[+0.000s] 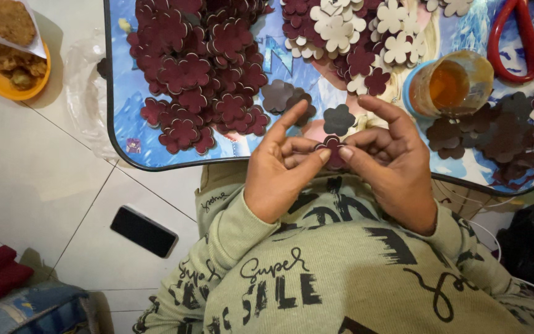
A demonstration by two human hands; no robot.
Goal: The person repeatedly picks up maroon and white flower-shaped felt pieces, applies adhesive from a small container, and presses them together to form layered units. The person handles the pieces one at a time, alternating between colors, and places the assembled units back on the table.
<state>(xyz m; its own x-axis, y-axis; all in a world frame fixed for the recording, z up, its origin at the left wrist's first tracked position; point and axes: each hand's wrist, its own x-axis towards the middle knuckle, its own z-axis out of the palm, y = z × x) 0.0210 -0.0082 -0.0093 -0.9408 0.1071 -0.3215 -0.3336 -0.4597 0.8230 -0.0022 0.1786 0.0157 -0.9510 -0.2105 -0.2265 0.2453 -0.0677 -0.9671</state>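
**Both hands pinching one maroon flower cutout at the table's near edge**

Both hands are meeting over the person's lap, just at the near rim of the table (156, 166). The left hand (282, 170) is pinching a small maroon flower cutout (334, 150) between thumb and bent fingers, with its index finger lifting free; the right hand (390, 164) is pinching the same piece from the other side, its index finger also raised. The cutout is sitting between the two thumbs, partly hidden, so whether it is one layer or two pressed together cannot be told.

To handle it well, judging from the grip, the thumbs should be pressing flat on the petals and keeping the edges lined up, not bending the thin shape.

Just beyond the fingertips a single dark flower (339, 119) is lying on the printed tabletop, with more dark brown ones (288, 98) beside it. Farther out, a big heap of maroon flowers (199, 68) is spreading to the left, and a pile of cream flowers (366, 28) is lying toward the far edge. An open jar of amber glue (451, 83) is tipping on its side to the right, near a cluster of dark pieces (495, 137), with red-handled scissors (523, 37) beyond.

On the floor, a black phone (143, 231) is lying near the sleeve, and an orange bowl of fried food (15, 65) is sitting well off.
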